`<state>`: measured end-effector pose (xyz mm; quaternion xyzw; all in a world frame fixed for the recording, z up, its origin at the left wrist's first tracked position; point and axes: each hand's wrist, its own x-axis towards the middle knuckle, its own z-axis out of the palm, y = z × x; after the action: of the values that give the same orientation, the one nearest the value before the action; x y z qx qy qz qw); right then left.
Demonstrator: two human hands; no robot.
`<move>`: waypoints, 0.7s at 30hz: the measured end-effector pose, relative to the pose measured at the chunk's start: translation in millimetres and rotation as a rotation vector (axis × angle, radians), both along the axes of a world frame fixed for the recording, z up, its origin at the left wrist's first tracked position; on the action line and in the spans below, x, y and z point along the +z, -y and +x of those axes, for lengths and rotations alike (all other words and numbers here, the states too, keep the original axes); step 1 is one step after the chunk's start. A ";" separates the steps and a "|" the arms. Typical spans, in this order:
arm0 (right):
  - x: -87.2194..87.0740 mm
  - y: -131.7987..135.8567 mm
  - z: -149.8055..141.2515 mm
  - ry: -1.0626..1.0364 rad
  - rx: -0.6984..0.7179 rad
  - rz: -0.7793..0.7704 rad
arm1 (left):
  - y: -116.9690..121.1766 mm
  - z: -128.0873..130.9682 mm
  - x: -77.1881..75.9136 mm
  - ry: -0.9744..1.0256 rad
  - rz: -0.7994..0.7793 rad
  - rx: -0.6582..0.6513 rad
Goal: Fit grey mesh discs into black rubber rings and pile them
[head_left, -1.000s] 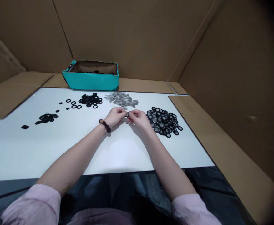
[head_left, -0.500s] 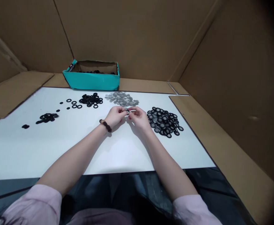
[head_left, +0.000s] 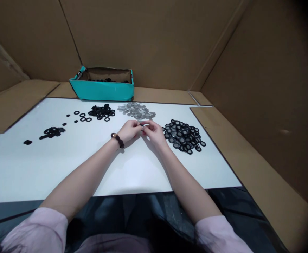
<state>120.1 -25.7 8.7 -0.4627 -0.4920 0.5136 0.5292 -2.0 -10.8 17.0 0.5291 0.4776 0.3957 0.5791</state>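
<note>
Dark piece (head_left: 142,125): mostly covered by the fingers (head_left: 147,123); details too small to read. Box (head_left: 103,91): contents (head_left: 108,80) partly hidden.

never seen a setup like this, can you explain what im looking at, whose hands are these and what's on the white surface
There's no machine here: these are a person's own bare hands, seen by one camera worn on the head, looking forward and down. The left hand, with a beaded bracelet at its wrist, and the right hand meet at the fingertips around a small dark piece; the fingers hide most of it.

On the white surface, beyond the hands, lies a pile of greyish discs. To its left is a pile of black rings, and further left a smaller dark cluster. Beside the right hand is a heap of black-rimmed discs. Behind stands a teal box holding dark pieces, with cardboard walls around.
</note>
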 end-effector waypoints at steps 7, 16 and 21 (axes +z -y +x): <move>-0.7 -3.9 6.0 0.042 0.068 -0.056 | -2.3 -3.2 -2.9 0.047 -0.036 -0.073; 5.7 -0.9 18.5 -0.060 0.275 -0.193 | -1.2 -5.9 -3.2 0.098 -0.046 -0.214; 4.2 0.6 12.0 -0.042 0.134 -0.189 | -1.9 -6.6 -4.9 0.054 -0.061 -0.216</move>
<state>132.1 -26.3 12.9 -0.4659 -0.4600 0.6015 0.4577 -8.5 -8.9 12.1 0.5488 0.4136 0.3304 0.6470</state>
